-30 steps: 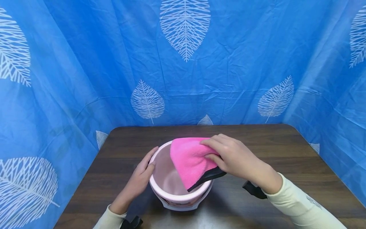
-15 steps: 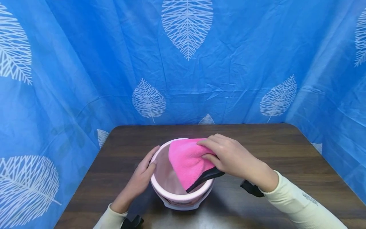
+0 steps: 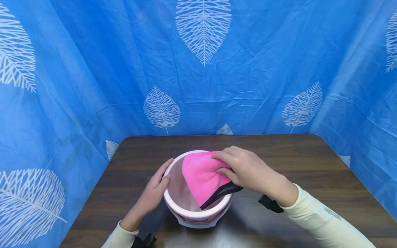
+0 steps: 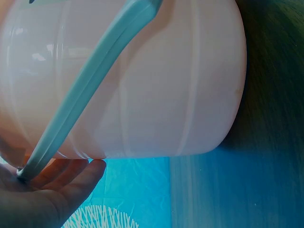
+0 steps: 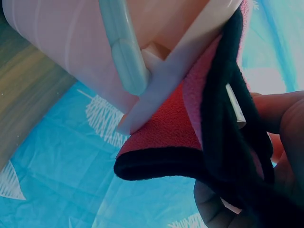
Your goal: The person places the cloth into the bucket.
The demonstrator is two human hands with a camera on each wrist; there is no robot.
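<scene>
A pale pink bucket (image 3: 195, 214) stands upright on the wooden table. My left hand (image 3: 154, 191) grips its left rim, thumb over the edge and the other fingers along the outer wall. In the left wrist view a light blue-green handle (image 4: 80, 95) hangs down the bucket's side. My right hand (image 3: 245, 168) pinches a pink fluffy cloth (image 3: 198, 175) with black edging, between thumb and fingers. The cloth drapes across the right part of the bucket's mouth, one corner pointing down over the opening. From the right wrist, the cloth (image 5: 166, 133) is seen folded over the rim.
The dark wooden table (image 3: 304, 155) has rounded far corners. Blue curtains (image 3: 260, 69) with white leaf prints enclose the back and both sides. Black straps (image 3: 271, 204) are on both wrists, below cream sleeves.
My right hand and the cloth have shifted slightly to the left over the bucket. My left hand keeps its hold on the rim.
</scene>
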